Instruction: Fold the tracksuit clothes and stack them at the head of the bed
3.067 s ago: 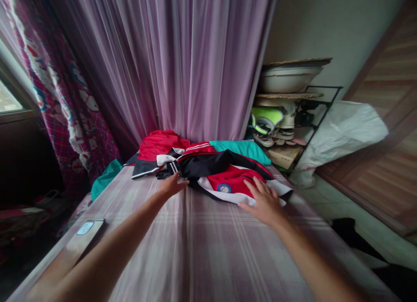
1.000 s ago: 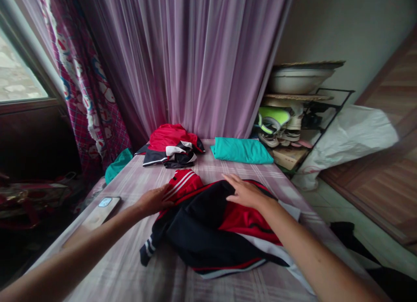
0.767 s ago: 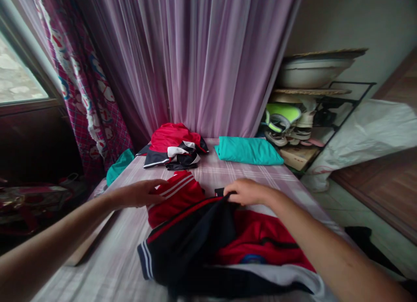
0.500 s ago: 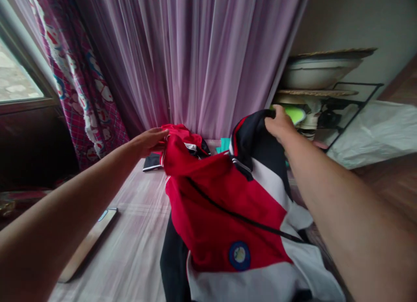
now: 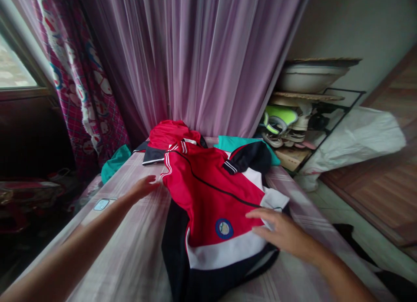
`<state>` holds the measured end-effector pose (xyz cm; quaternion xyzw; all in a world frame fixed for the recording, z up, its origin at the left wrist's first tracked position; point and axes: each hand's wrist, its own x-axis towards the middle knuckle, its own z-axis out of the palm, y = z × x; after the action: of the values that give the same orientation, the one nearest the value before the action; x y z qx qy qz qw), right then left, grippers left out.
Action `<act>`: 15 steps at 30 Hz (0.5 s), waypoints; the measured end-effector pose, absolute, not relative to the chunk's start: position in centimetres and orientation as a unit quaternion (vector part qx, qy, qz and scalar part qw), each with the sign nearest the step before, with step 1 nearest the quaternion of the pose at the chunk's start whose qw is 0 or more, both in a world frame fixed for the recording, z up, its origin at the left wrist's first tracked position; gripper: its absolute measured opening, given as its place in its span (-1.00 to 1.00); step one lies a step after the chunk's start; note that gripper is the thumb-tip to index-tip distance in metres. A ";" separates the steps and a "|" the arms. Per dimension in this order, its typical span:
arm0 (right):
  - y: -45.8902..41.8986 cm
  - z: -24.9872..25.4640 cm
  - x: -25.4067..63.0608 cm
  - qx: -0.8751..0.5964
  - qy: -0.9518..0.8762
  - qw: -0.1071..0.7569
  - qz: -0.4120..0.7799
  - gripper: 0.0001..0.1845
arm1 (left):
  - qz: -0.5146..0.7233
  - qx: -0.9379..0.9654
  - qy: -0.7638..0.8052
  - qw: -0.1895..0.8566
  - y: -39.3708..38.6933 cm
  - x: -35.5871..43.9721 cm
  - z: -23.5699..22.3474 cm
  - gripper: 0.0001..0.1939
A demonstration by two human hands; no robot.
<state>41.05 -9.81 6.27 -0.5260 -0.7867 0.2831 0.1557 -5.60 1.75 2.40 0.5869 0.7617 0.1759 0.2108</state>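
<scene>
Your jacket (image 5: 210, 211) is lying between your open, parted hands, its zip (image 5: 211, 187) slanting from beyond your left hand (image 5: 145, 187), just beside the cloth, toward your nearer right hand (image 5: 283, 232), which is reaching over it, contact unclear.

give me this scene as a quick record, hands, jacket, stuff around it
left hand: open, empty, just left of the jacket
right hand: open, over the jacket's right side; contact unclear
jacket: red, white and dark, spread on the sheet, round badge showing
surface: pale checked sheet
behind jacket: red garment, folded teal cloth, purple curtain
left side: phone, partly hidden by the left forearm
</scene>
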 end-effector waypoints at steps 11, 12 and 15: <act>-10.5 2.5 42.4 -0.497 -0.849 0.129 0.127 -0.37 | 0.159 0.588 0.777 0.158 2.3 -0.8 2.9 -0.70; -10.1 3.2 43.2 -0.502 -0.844 0.148 0.119 -0.39 | 0.165 0.590 0.776 0.147 1.7 -0.8 3.4 -0.71; -9.5 6.1 45.9 -0.541 -0.812 0.190 0.109 -0.46 | 0.181 0.599 0.770 0.124 -1.2 -1.8 5.3 -0.72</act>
<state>45.88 -9.46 6.09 -0.5407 -0.8122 0.1092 0.1897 -1.83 -1.16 5.28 0.5987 0.7705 0.1807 0.1239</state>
